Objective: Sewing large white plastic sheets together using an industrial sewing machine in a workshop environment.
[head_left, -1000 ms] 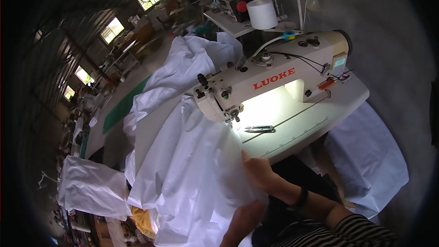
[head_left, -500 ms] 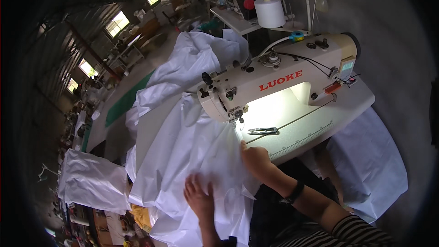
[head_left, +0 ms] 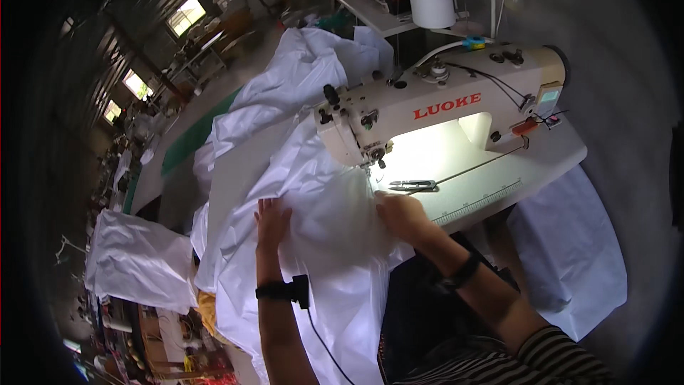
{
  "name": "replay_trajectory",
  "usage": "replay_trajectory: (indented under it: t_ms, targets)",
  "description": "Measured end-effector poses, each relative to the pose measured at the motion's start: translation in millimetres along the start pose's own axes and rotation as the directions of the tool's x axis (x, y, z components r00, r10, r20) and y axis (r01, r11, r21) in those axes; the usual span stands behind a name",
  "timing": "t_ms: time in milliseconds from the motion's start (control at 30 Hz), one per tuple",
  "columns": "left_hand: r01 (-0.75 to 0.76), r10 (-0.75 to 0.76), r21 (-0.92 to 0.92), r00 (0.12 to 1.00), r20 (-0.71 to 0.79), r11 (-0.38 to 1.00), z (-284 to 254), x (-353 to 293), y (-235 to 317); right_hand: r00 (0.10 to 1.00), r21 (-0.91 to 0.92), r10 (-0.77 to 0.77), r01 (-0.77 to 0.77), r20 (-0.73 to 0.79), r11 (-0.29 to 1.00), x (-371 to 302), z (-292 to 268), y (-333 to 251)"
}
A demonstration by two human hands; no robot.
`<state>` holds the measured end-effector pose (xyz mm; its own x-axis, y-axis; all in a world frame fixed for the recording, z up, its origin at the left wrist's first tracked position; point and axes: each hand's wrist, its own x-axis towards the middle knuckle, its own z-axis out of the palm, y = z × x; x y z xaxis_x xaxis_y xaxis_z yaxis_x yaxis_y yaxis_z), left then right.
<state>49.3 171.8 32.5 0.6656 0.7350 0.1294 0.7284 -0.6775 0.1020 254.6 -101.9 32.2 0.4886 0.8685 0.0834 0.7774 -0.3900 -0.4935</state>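
Note:
A large sheet of thin white fabric (head_left: 335,228) spreads in folds over the sewing table and hangs down its front. My left hand (head_left: 273,224) lies open and flat on it, left of the needle. At the fabric's right edge, just in front of the needle area, my right hand (head_left: 402,215) is closed with the edge at its fingertips. The white sewing machine (head_left: 449,107) stands over the fabric, its lamp lighting the bed. Its presser foot (head_left: 372,175) is close to the cloth and too small to make out clearly. Thread snips (head_left: 413,185) rest on the bed beside my right hand.
A white thread cone (head_left: 432,6) stands behind the machine. More white fabric (head_left: 570,249) hangs at the right, and another white piece (head_left: 139,260) lies at the left. A cable runs from the band on my left wrist. Behind is a long table with a green strip (head_left: 199,132).
My left hand has moved forward over the fabric, toward the machine. My right hand has stayed near the needle, its fingers now more curled. The fabric in front of the needle lies smoother.

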Motion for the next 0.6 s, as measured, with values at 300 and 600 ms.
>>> replay_trajectory:
  t_ms: [300,600]
  targets:
    - [-0.069,-0.104,-0.716,0.976,-0.194,0.694,9,-264,166,0.982,0.372,-0.006,0.077,-0.187,0.925,-96,-23,6]
    - [0.009,-0.135,-0.534,0.971,-0.197,0.846,65,-293,130,0.949,0.913,0.037,-0.313,0.314,0.263,-158,-8,28]
